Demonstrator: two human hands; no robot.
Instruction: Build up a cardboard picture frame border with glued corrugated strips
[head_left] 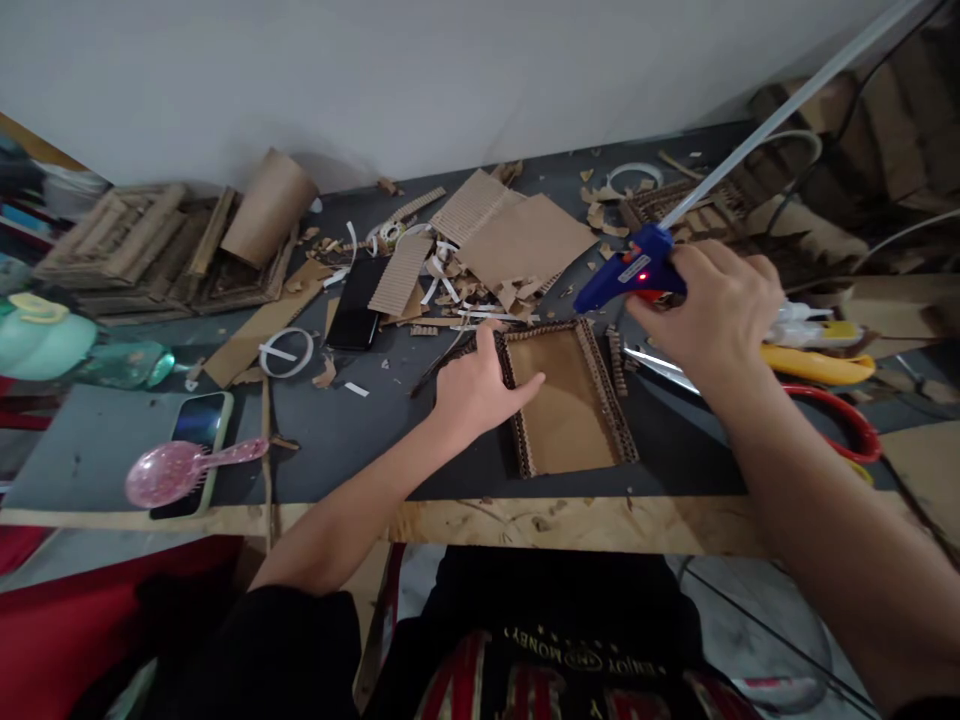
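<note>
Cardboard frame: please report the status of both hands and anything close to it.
Left hand flat on cardboard frame, left edge. Right hand grips blue glue gun, nozzle above frame's top edge. Cardboard scraps behind frame, scissors at right.

Bare forearms, black short sleeves, black printed shirt

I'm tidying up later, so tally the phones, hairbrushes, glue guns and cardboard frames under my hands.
Phones: 2, black phone and lit phone
Hairbrushes: 1, pink hairbrush
Glue guns: 1, blue glue gun
Cardboard frames under hands: 1, cardboard frame
Total: 5
</note>
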